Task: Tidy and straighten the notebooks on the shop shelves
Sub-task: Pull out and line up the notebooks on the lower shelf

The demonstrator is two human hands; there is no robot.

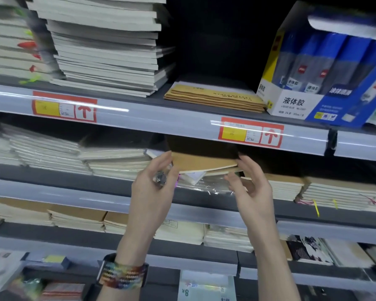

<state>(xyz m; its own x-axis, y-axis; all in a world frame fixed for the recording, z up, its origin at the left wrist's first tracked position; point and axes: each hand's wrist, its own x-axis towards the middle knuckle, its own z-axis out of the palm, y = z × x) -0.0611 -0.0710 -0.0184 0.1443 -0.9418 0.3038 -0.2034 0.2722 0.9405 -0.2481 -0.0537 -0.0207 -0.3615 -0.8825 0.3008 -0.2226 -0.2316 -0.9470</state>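
On the middle shelf (52, 173), at 9 o'clock from the hands, plastic-wrapped white notebooks (48, 153) lie in slumped, uneven piles. Above them, on the upper shelf, a tall white stack (109, 51) leans, and a red-and-yellow price label (64, 107) sits on the rail below it.

The left hand (154, 190) reaches up to the middle shelf, a braided, many-coloured wristband (123, 275) at its wrist. Its fingers are curled, with the forefinger against the left end of a small bundle of brown-covered notebooks (204, 162) and the thumb underneath, so it pinches that end. Something small and shiny shows at its palm; I cannot tell what. The bundle lies at 1 o'clock from this hand, spanning the gap between both hands, its near edge bowed slightly downward. It sits over crinkled clear wrapping (206, 185) on the shelf.

The right hand (253, 187) meets the bundle's right end, which lies at 11 o'clock from it. Its fingertips curl over the top edge and its thumb is tucked below, pinching that end.

At 12 o'clock from the bundle, on the upper shelf, flat tan notebooks (213, 97) rest just beside a blue-and-white glue box (295, 103). At 3 o'clock from the right hand, neater brown-topped stacks (339, 187) stand on the middle shelf.
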